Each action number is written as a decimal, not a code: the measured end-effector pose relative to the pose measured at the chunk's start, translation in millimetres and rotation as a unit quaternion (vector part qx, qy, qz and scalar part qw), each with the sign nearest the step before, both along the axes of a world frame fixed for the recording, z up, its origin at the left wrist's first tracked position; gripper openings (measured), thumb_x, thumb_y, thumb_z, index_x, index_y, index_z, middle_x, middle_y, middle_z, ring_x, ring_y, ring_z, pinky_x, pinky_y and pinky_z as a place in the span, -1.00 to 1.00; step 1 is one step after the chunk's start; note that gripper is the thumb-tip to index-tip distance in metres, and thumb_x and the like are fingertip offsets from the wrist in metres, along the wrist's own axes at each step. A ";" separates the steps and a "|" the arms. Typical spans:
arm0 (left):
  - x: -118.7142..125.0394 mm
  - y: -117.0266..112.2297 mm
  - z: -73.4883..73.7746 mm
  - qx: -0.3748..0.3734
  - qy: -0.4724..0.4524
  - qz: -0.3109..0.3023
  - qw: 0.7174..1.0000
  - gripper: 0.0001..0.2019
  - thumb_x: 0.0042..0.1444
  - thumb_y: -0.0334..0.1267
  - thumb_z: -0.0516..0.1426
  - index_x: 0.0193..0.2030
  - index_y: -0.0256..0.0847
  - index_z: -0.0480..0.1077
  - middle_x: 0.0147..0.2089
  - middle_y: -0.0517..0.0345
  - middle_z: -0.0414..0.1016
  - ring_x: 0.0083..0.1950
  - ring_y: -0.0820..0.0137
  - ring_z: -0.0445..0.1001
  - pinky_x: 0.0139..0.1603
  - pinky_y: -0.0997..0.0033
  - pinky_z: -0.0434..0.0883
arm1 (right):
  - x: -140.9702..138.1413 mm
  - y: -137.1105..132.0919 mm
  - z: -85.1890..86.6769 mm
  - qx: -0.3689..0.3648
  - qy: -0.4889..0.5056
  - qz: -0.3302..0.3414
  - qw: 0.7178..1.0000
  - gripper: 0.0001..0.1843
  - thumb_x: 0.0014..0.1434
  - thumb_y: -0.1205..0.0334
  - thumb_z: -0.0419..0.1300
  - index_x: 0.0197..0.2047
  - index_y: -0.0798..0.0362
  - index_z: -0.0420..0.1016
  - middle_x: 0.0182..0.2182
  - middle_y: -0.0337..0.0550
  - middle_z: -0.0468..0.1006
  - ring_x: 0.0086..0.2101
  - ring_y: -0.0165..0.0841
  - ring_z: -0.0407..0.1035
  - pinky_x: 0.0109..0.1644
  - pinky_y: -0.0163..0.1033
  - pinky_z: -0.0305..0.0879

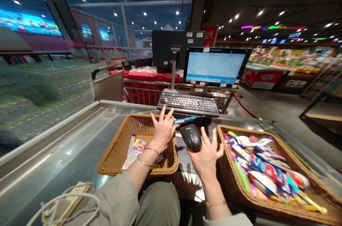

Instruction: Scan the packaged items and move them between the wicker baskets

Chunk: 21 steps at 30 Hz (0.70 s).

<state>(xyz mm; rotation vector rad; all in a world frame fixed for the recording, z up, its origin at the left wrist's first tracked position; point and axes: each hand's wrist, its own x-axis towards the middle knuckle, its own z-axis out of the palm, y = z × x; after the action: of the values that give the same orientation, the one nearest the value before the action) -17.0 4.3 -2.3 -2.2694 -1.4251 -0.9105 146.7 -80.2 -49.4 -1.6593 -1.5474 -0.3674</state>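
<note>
My left hand (163,129) is over the right part of a wicker basket (108,154), palm down. A slim blue pen-shaped item (185,120) sticks out to the right from its thumb side, held there while the other fingers spread. My right hand (206,153) has its fingers stretched apart beside a black barcode scanner (191,137); the scanner's handle is hidden, and I cannot tell whether the hand touches it. Inside the left basket lie a few packaged items (136,149), partly covered by my left forearm.
A second wicker basket (223,129) at right holds many colourful small goods (267,169). Behind the scanner are a keyboard (189,102) and a lit monitor (215,66). A power strip (73,201) with white cables lies on the metal counter (66,144), front left.
</note>
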 end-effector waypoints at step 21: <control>63.9 -19.3 20.0 0.021 -0.007 -0.084 0.996 -0.83 0.22 -0.14 0.18 -0.09 -0.06 0.53 0.39 0.06 0.27 0.50 -0.04 -0.01 0.35 -0.60 -0.33 | 45.6 -47.0 32.5 0.044 0.062 -0.120 0.990 -0.40 0.11 -0.04 0.18 0.18 0.04 0.40 0.18 0.07 0.46 0.34 0.09 -0.03 0.28 0.34 -0.18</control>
<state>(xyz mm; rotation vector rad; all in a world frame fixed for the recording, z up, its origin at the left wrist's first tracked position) 46.8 -15.0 17.7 -2.3828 -1.2227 -0.9984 192.3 -127.3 -16.9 -1.7683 -1.2277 -0.4427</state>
